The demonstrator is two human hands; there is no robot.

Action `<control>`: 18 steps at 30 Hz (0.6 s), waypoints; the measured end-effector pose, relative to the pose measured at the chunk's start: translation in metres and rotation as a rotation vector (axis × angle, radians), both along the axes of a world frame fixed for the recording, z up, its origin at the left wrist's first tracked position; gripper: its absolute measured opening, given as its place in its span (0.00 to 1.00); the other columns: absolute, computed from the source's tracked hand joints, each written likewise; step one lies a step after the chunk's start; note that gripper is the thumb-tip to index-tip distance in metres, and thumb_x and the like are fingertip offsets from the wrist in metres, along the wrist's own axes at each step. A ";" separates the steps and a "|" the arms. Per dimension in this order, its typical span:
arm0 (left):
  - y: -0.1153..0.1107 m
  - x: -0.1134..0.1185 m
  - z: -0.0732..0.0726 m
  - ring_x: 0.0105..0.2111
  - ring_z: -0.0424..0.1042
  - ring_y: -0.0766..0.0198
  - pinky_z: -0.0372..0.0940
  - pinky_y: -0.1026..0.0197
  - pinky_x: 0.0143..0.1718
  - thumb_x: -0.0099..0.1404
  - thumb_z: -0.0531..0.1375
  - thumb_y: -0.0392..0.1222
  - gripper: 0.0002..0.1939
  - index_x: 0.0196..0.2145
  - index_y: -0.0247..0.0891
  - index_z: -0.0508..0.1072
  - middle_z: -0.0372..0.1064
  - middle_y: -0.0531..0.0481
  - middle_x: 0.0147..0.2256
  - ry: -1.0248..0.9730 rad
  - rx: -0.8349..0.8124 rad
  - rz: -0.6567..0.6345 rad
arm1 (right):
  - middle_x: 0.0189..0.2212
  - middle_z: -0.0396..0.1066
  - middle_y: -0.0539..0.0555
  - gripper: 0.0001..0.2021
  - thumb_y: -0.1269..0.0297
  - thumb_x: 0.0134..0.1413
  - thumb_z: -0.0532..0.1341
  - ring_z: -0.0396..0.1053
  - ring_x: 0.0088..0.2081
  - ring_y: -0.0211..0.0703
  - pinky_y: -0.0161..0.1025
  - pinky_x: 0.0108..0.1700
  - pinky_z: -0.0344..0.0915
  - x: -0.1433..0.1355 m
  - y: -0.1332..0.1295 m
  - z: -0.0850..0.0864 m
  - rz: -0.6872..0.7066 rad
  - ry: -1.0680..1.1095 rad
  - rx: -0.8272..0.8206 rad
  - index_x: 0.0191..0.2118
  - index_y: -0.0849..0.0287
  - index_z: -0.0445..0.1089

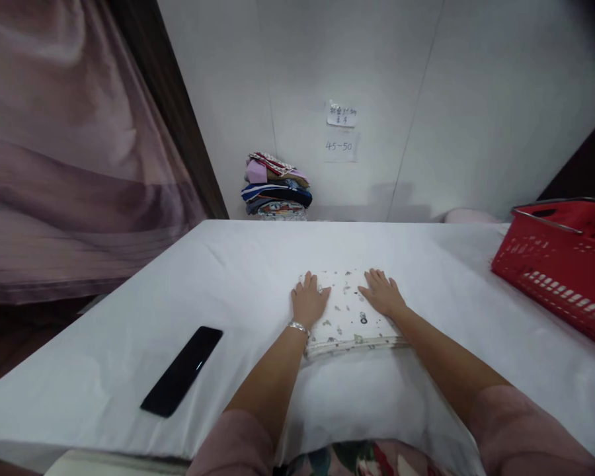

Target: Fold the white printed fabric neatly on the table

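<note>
Folded cloth (344, 316) lies under left hand (308, 303) and right hand (383, 295), both spread, grasping nothing.

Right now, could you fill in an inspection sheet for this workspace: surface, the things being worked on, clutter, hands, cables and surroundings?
Surface: table under a white covering, lightly creased.
Job's things: white printed cloth, folded, with layers showing at its near edge.
Clutter: flat black object, perhaps a phone, on the left; red basket on the right.
Hands: left hand and right hand both lie flat on the cloth, fingers spread.
Cables: nothing seen.
Surroundings: pale wall with paper notes; pile of folded fabrics beyond the table's far edge; pinkish curtain at left.
</note>
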State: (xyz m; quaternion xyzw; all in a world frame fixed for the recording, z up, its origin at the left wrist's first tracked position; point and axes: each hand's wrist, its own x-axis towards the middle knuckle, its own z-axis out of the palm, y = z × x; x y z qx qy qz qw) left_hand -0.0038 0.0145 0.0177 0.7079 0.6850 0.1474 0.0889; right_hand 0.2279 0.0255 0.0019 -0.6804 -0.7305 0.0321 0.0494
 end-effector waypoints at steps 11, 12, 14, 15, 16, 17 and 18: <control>0.004 -0.002 -0.005 0.59 0.51 0.47 0.48 0.47 0.58 0.64 0.45 0.59 0.31 0.61 0.43 0.55 0.40 0.51 0.66 -0.018 0.004 -0.006 | 0.67 0.37 0.56 0.33 0.45 0.60 0.39 0.32 0.66 0.50 0.54 0.62 0.38 0.002 0.001 -0.001 0.007 0.022 -0.023 0.66 0.58 0.44; 0.004 -0.002 -0.005 0.59 0.51 0.47 0.48 0.47 0.58 0.64 0.45 0.59 0.31 0.61 0.43 0.55 0.40 0.51 0.66 -0.020 0.002 -0.006 | 0.67 0.37 0.56 0.33 0.45 0.60 0.39 0.32 0.66 0.50 0.54 0.62 0.38 0.002 0.001 -0.001 0.006 0.021 -0.020 0.66 0.58 0.44; 0.004 -0.002 -0.004 0.59 0.51 0.47 0.48 0.47 0.58 0.64 0.45 0.59 0.31 0.61 0.43 0.55 0.40 0.52 0.66 -0.028 -0.003 -0.003 | 0.67 0.37 0.55 0.33 0.45 0.60 0.40 0.32 0.66 0.50 0.55 0.62 0.38 0.001 0.002 -0.001 0.003 0.024 -0.018 0.65 0.57 0.45; 0.003 -0.002 -0.004 0.59 0.51 0.47 0.48 0.47 0.58 0.64 0.45 0.59 0.31 0.61 0.43 0.55 0.40 0.52 0.66 -0.032 -0.004 0.000 | 0.67 0.38 0.55 0.32 0.45 0.60 0.40 0.32 0.66 0.50 0.55 0.63 0.38 0.001 0.003 0.000 0.000 0.028 -0.021 0.65 0.57 0.45; 0.003 -0.002 -0.004 0.59 0.51 0.47 0.48 0.47 0.58 0.64 0.45 0.59 0.31 0.61 0.43 0.55 0.40 0.52 0.66 -0.036 -0.004 0.001 | 0.67 0.38 0.55 0.32 0.45 0.60 0.41 0.32 0.67 0.50 0.55 0.63 0.37 0.001 0.004 0.001 -0.003 0.038 -0.030 0.65 0.56 0.46; 0.003 -0.002 -0.004 0.59 0.51 0.47 0.49 0.47 0.58 0.64 0.45 0.59 0.31 0.61 0.43 0.56 0.40 0.52 0.66 -0.037 -0.001 0.002 | 0.67 0.38 0.55 0.32 0.45 0.60 0.42 0.32 0.67 0.50 0.55 0.63 0.37 0.001 0.005 0.003 -0.005 0.057 -0.044 0.65 0.56 0.47; 0.002 -0.002 -0.004 0.59 0.52 0.47 0.49 0.47 0.58 0.64 0.45 0.58 0.31 0.61 0.42 0.56 0.41 0.52 0.65 -0.038 0.007 0.002 | 0.67 0.39 0.55 0.31 0.46 0.60 0.44 0.33 0.66 0.50 0.55 0.63 0.38 0.002 0.006 0.006 -0.007 0.093 -0.060 0.65 0.56 0.48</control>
